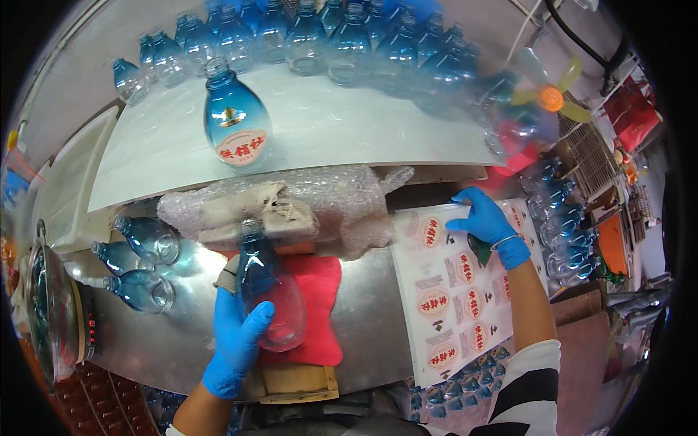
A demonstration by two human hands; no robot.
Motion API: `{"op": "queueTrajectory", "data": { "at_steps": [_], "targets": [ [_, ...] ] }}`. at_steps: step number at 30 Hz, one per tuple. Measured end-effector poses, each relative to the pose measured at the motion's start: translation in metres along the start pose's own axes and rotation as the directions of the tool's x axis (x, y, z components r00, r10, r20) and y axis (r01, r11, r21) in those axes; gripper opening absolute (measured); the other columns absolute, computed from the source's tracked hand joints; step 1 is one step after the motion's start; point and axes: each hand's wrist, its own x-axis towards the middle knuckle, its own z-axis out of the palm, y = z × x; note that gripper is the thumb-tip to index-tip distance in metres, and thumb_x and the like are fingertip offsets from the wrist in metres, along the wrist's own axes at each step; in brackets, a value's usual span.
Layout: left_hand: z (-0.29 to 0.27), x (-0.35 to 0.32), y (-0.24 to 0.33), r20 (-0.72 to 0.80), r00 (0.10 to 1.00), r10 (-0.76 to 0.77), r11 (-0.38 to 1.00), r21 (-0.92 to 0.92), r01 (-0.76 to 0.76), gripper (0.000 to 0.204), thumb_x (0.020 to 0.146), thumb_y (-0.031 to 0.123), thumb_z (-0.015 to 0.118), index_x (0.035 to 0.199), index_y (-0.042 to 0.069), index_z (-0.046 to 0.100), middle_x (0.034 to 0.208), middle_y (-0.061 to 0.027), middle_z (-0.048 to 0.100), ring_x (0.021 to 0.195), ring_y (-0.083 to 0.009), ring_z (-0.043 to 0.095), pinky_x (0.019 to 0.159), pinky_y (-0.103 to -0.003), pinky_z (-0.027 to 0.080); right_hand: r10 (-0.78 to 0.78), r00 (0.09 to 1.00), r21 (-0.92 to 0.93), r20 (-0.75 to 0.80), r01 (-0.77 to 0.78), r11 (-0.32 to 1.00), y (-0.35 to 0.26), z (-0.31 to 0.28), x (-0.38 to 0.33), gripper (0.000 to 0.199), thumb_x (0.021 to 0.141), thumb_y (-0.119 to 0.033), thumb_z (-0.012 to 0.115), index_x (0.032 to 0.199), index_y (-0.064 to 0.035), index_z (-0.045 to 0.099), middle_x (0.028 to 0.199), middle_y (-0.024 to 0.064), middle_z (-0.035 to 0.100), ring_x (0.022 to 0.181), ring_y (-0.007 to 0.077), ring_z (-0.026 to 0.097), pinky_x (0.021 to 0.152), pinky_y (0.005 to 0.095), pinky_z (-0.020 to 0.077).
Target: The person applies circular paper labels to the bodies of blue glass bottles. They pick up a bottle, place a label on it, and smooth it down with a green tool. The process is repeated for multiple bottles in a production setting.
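My gloved left hand (238, 338) grips a clear glass bottle (267, 291) with a blue-tinted top, its thumb across the front. The bottle leans neck-away over a red cloth pad (323, 312); a finger cover shows by its neck. My gloved right hand (486, 221) is over the far part of a white sheet of printed transfers (451, 291), thumb and forefinger apart. A dark green flat piece (480, 251) shows under its palm, seemingly tucked in the hand; its curled fingers are hidden.
A decorated blue bottle (236, 120) stands on a white board (327, 116), before rows of plain bottles (305, 40). Bubble wrap (349, 196) lies along the board's near edge. Bottles (145, 291) lie at left beside a glass-lidded pan (54, 305). A small fan (552, 98) is at far right.
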Motion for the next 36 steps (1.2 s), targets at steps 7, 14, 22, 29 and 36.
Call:
{"op": "queueTrajectory", "data": {
  "at_steps": [7, 14, 22, 29, 36],
  "targets": [
    [-0.003, -0.005, 0.004, 0.146, 0.983, 0.111, 0.994, 0.008, -0.113, 0.091, 0.071, 0.018, 0.072, 0.139, -0.001, 0.015, 0.137, -0.0147, 0.029, 0.124, -0.0256, 0.035, 0.103, -0.037, 0.030, 0.035, 0.990, 0.062, 0.138, -0.044, 0.997, 0.030, 0.005, 0.024, 0.055, 0.051, -0.030, 0.085, 0.091, -0.0041, 0.057, 0.083, 0.0104, 0.062, 0.078, 0.0233, 0.061, 0.070, 0.0327, 0.0477],
    [-0.007, -0.007, 0.003, 0.144, 0.988, 0.055, 0.998, 0.013, -0.058, 0.096, 0.069, 0.022, 0.075, 0.139, 0.000, 0.015, 0.135, -0.0145, 0.031, 0.123, -0.0248, 0.036, 0.102, -0.036, 0.031, 0.175, 0.981, 0.049, 0.082, -0.180, 0.983, 0.023, 0.009, 0.028, 0.036, 0.061, -0.022, 0.080, 0.085, -0.0024, 0.062, 0.081, 0.0067, 0.063, 0.076, 0.0164, 0.059, 0.071, 0.0285, 0.0460],
    [-0.009, -0.010, -0.001, 0.140, 0.988, 0.072, 0.997, 0.028, -0.077, 0.091, 0.071, 0.020, 0.073, 0.139, 0.000, 0.015, 0.135, -0.0149, 0.032, 0.123, -0.0248, 0.038, 0.102, -0.036, 0.032, -0.451, 0.832, -0.149, -0.322, 0.425, 0.893, -0.068, 0.001, -0.039, 0.015, 0.071, -0.003, 0.067, 0.085, -0.0053, 0.064, 0.082, 0.0080, 0.063, 0.072, 0.0202, 0.059, 0.065, 0.0294, 0.0462],
    [-0.015, 0.004, -0.011, 0.057, 0.981, -0.187, 0.872, -0.450, 0.192, 0.074, 0.086, 0.028, 0.056, 0.140, 0.001, 0.013, 0.135, -0.0160, 0.034, 0.122, -0.0255, 0.039, 0.102, -0.036, 0.033, -0.588, 0.787, 0.403, 0.185, 0.485, 0.776, -0.248, -0.009, -0.087, 0.013, 0.071, -0.004, 0.066, 0.083, -0.0067, 0.068, 0.075, 0.0068, 0.064, 0.068, 0.0174, 0.059, 0.061, 0.0273, 0.0440],
    [-0.025, -0.020, 0.003, 0.248, 0.963, 0.105, 0.994, -0.032, -0.100, 0.094, 0.076, 0.031, 0.067, 0.141, 0.000, 0.006, 0.142, -0.0195, 0.021, 0.131, -0.0290, 0.026, 0.106, -0.038, 0.025, -0.450, 0.850, 0.704, 0.273, 0.143, 0.696, -0.283, 0.051, -0.062, 0.016, 0.077, -0.006, 0.064, 0.093, -0.0023, 0.068, 0.086, 0.0092, 0.067, 0.078, 0.0130, 0.061, 0.074, 0.0254, 0.0487]
  ]
}}
